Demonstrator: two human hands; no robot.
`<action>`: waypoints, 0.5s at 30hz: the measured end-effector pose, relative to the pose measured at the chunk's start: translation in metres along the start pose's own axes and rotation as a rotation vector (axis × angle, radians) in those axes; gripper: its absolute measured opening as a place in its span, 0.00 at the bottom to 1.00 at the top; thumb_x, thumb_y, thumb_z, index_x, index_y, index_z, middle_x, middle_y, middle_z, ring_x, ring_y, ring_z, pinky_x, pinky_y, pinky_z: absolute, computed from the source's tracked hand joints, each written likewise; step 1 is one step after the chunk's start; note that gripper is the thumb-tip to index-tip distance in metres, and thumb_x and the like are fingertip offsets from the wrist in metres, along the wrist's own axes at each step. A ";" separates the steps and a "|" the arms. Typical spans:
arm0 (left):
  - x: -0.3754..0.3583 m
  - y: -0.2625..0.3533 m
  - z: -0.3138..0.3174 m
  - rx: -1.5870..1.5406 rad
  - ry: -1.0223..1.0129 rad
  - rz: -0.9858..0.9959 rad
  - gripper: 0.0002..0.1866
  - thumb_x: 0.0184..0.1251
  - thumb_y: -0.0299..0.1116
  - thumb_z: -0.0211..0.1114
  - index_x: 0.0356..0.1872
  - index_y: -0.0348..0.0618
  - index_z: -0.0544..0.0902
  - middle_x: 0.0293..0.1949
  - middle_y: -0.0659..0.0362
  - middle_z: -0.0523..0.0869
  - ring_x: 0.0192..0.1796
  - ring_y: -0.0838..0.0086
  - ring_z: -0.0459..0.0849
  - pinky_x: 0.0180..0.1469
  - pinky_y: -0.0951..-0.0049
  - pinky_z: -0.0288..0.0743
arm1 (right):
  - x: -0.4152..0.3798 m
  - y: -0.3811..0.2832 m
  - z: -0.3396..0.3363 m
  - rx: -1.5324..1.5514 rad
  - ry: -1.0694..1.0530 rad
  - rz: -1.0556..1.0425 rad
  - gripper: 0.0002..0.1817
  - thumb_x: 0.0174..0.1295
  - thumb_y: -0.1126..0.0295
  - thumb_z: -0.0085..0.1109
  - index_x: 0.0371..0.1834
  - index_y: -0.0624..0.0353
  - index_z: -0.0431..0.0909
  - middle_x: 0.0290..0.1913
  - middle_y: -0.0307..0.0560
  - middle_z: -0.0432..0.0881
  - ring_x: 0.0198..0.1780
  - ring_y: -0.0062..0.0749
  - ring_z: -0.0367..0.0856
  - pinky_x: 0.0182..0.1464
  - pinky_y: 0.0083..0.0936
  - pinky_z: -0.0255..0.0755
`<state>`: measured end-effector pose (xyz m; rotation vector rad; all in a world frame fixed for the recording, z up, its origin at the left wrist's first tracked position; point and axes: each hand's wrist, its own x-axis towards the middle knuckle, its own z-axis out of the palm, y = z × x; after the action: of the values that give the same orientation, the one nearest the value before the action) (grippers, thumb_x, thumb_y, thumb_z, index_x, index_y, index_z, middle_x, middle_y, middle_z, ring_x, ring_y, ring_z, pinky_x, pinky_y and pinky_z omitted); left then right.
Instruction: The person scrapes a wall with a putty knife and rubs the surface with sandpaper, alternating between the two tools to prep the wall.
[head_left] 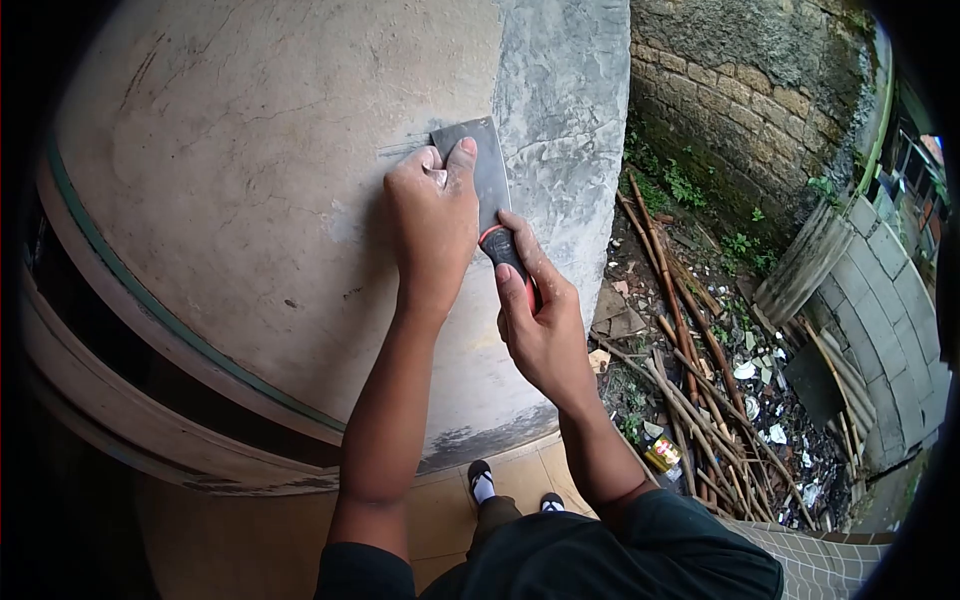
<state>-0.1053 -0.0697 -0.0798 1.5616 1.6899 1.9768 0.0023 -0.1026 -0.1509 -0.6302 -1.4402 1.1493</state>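
A putty knife (486, 168) with a wide metal blade and a black-and-red handle is against the wall (300, 170), its blade pointing up and slightly left. My right hand (548, 335) is wrapped round the handle, index finger stretched along toward the base of the blade. At the blade's left edge, my left hand (435, 225) is closed, thumb pressed on the blade's face and the other fingers curled. White-grey powder or paste marks the left fingertips. Just beside the blade, a grey patch of rough plaster (560, 130) runs up to the wall's right edge.
A dark recessed opening with a green-edged frame (110, 255) lies at left. Beyond the wall's edge are bamboo poles (690, 360), scattered rubbish, a yellow packet (662, 455) and grey blocks (880, 290). My feet stand on a tiled floor (440, 525).
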 end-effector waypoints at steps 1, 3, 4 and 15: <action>-0.002 0.002 -0.001 0.017 0.009 0.020 0.23 0.69 0.34 0.63 0.16 0.36 0.67 0.11 0.59 0.66 0.18 0.81 0.61 0.20 0.68 0.60 | -0.002 -0.004 0.001 0.004 0.007 -0.006 0.24 0.70 0.75 0.49 0.70 0.62 0.64 0.56 0.64 0.79 0.51 0.25 0.77 0.54 0.24 0.70; -0.005 0.000 -0.003 0.035 0.019 0.047 0.23 0.69 0.34 0.63 0.16 0.35 0.67 0.11 0.59 0.67 0.18 0.81 0.62 0.20 0.68 0.60 | -0.012 0.004 0.000 -0.026 -0.002 -0.015 0.24 0.70 0.75 0.49 0.70 0.63 0.64 0.57 0.65 0.79 0.53 0.25 0.76 0.55 0.24 0.70; -0.009 -0.006 -0.003 0.033 0.031 0.055 0.24 0.69 0.35 0.64 0.15 0.37 0.66 0.12 0.63 0.65 0.19 0.82 0.60 0.20 0.70 0.58 | -0.015 0.006 0.000 -0.057 -0.007 -0.034 0.24 0.70 0.75 0.49 0.70 0.63 0.64 0.57 0.66 0.78 0.55 0.26 0.76 0.56 0.24 0.69; -0.004 -0.002 0.000 0.065 0.113 0.117 0.22 0.69 0.35 0.63 0.17 0.34 0.68 0.13 0.64 0.64 0.20 0.80 0.60 0.22 0.69 0.57 | -0.010 0.000 0.011 0.006 -0.009 0.014 0.25 0.71 0.74 0.48 0.71 0.64 0.62 0.49 0.62 0.81 0.45 0.25 0.76 0.51 0.24 0.71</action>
<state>-0.1044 -0.0714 -0.0837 1.6348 1.7581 2.1247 -0.0053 -0.1148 -0.1537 -0.6324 -1.4412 1.1685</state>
